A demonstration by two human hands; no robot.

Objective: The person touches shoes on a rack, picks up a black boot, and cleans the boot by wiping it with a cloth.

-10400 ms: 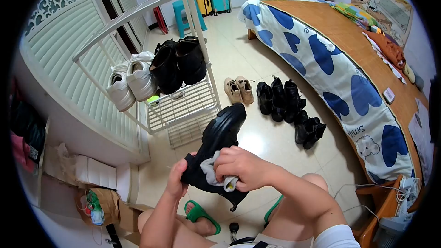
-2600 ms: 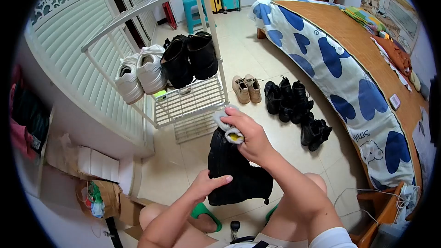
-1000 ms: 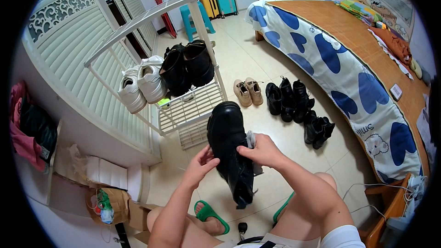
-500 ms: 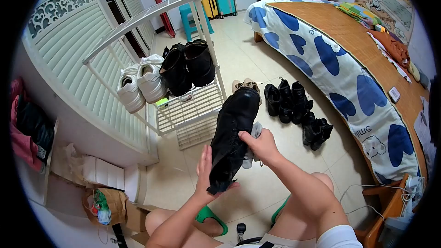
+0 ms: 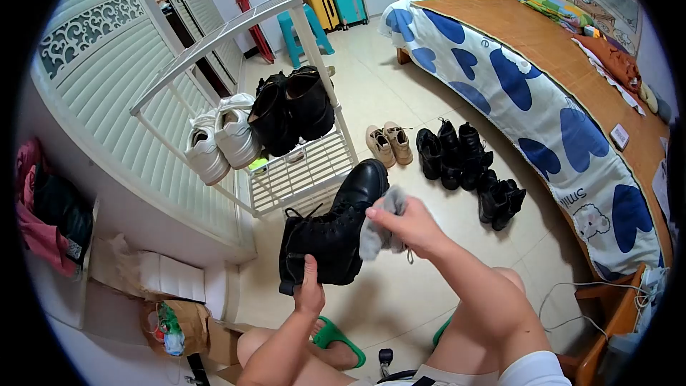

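A black lace-up boot (image 5: 330,232) is held up in front of me, its toe pointing away and to the right. My left hand (image 5: 309,289) grips it near the heel and shaft, with the thumb on the near side. Beside the boot's toe, my right hand (image 5: 411,225) is closed on a grey cloth (image 5: 382,229), which hangs from the fingers close to the boot. Whether the cloth touches the leather I cannot tell.
A white rack (image 5: 300,186) at left holds white sneakers (image 5: 236,132) and black shoes (image 5: 291,111). On the floor stand beige shoes (image 5: 389,144) and several black boots (image 5: 450,154). The bed (image 5: 500,86) lies at right, a paper bag (image 5: 187,325) at lower left.
The boot has turned onto its side and moved left and lower. My left hand now wraps its heel end. My right hand, with the cloth, has come away from the boot's upper.
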